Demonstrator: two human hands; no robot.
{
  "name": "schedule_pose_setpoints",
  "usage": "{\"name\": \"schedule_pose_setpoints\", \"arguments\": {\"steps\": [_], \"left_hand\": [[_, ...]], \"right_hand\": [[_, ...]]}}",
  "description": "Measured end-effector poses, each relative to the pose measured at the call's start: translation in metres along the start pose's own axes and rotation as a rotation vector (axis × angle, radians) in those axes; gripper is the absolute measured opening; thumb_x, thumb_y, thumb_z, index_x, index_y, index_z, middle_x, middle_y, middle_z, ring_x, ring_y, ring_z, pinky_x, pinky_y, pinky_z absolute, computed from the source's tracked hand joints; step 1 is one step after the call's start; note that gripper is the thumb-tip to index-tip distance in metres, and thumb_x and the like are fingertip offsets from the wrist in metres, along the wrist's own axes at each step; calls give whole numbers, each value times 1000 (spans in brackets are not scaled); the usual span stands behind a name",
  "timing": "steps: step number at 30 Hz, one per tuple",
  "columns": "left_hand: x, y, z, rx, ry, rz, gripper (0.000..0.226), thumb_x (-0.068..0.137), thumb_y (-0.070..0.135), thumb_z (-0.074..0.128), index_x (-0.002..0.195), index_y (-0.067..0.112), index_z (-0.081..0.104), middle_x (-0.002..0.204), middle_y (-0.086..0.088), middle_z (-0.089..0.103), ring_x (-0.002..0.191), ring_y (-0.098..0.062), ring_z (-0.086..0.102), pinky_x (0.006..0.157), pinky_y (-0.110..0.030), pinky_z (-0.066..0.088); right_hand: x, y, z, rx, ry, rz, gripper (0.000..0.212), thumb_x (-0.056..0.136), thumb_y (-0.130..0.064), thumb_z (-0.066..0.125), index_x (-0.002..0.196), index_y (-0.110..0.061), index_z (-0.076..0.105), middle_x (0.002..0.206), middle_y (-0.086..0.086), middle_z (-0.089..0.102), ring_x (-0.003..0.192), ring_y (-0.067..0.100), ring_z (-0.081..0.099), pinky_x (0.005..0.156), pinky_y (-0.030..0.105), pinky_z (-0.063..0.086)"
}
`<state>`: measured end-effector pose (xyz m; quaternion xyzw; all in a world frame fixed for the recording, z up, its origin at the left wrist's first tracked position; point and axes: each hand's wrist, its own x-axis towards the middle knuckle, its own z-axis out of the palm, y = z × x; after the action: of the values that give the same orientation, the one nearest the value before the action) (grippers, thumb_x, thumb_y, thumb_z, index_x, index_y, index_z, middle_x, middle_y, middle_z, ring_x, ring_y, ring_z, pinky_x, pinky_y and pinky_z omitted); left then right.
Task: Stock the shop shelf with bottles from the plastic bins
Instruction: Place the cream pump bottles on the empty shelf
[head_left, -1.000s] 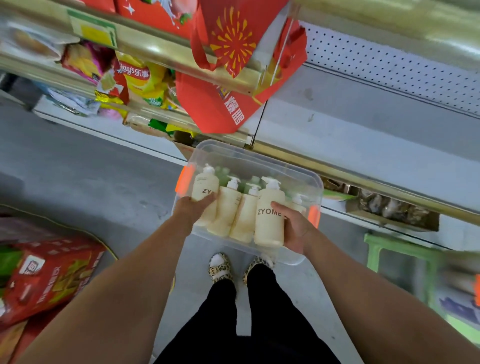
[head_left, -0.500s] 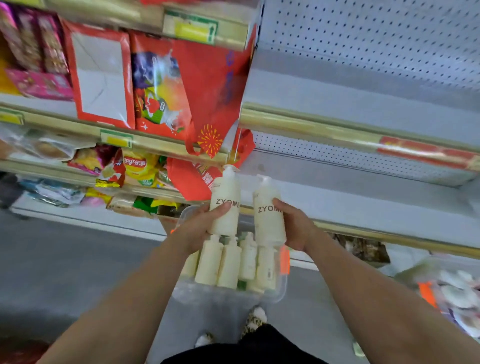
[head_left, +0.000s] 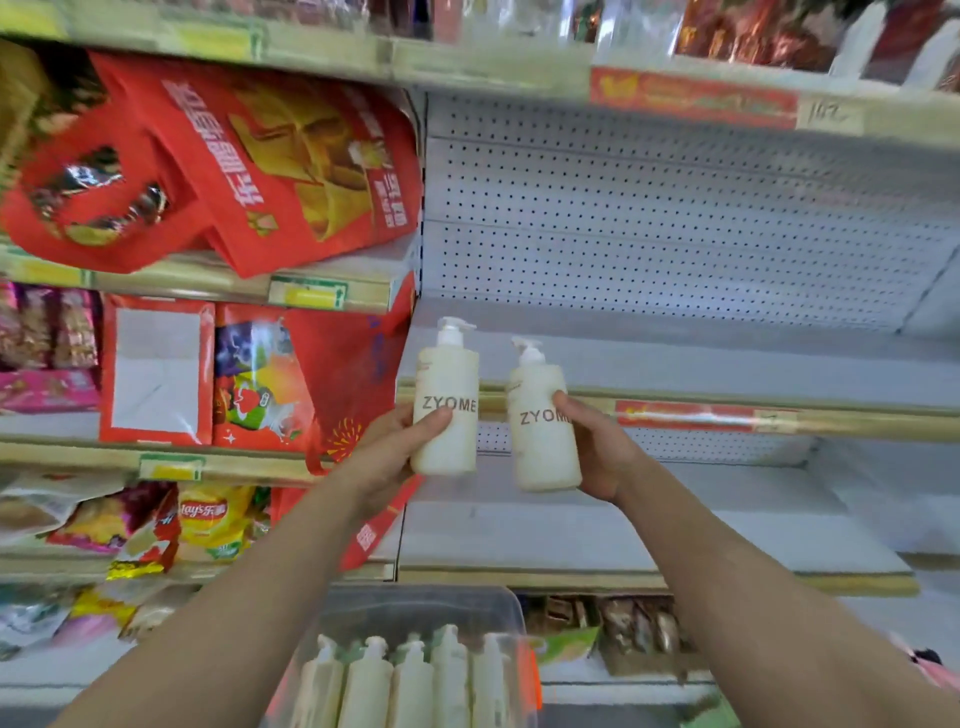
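In the head view, the left hand grips the left bottle, a cream pump bottle, around its lower half. Its thumb lies across the front, just under the printed word ZYOME. The other fingers go behind the bottle, where I cannot see them. The right hand grips the right bottle in a similar way. Its thumb presses on the right end of the printed word, and the rest of the fingers are hidden behind.

Both bottles are held in the air with the pump heads up. The left one is nearly upright and the right one leans a little to the left. They are near each other but do not touch. They are in front of the golden edge of the grey shelf, which has a perforated white back panel.

Below, between the forearms, the clear plastic bin holds a row of similar bottles. On the left, red bags and snack packets lie on other shelves.
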<state>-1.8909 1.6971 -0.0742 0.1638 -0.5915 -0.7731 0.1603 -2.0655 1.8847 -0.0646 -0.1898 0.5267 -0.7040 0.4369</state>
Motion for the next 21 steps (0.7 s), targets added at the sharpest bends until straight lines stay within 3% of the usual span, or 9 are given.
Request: {"name": "schedule_pose_setpoints", "arguments": {"steps": [1,5,7,10,14,17,21], "left_hand": [[6,7,4,7,4,15,46,83,29,68,122,5,61,110,-14,72,85,-16,72,65,-27,57],[33,23,12,0,26,30,57,72,36,83,119,9,64,116,-15,71,104,-28,68,97,-46,49],[49,26,14,-9,37,40,59,72,34,80,121,7,62,117,-14,71,109,-29,67,101,-48,49],[68,31,18,-1,58,62,65,66,39,79,121,9,62,116,-12,72,111,-30,66,100,-49,50],[95,32,21,2,79,76,69,63,45,80,121,12,63,114,-12,72,105,-28,69,88,-46,56],[112,30,21,-22,111,70,65,66,43,79,120,11,64,113,-13,72,102,-28,71,85,-45,58],[133,27,17,-27,151,81,87,50,51,87,122,9,63,113,-14,72,104,-30,70,84,-42,59]], "right_hand": [[6,-11,-2,-1,5,-34,64,74,-38,76,129,-7,62,117,16,70,102,32,69,82,47,56],[35,-54,-9,-53,55,-112,71,75,-41,79,134,-7,59,128,17,66,118,35,63,101,54,50],[51,-71,-11,-108,95,-139,73,71,-44,81,132,-8,61,127,15,67,118,34,63,99,52,52],[81,-90,-16,-152,142,-175,65,72,-42,80,127,-10,63,121,10,70,107,27,67,80,40,57],[129,-103,-26,-149,152,-190,45,83,-28,77,123,-15,61,120,6,70,104,22,67,75,34,54],[164,-103,-32,-165,133,-192,54,83,-21,79,131,-15,55,124,6,67,109,22,66,78,35,55],[216,-101,-36,-244,87,-196,66,80,-13,82,136,-18,47,128,4,64,115,22,63,96,40,52]]}}
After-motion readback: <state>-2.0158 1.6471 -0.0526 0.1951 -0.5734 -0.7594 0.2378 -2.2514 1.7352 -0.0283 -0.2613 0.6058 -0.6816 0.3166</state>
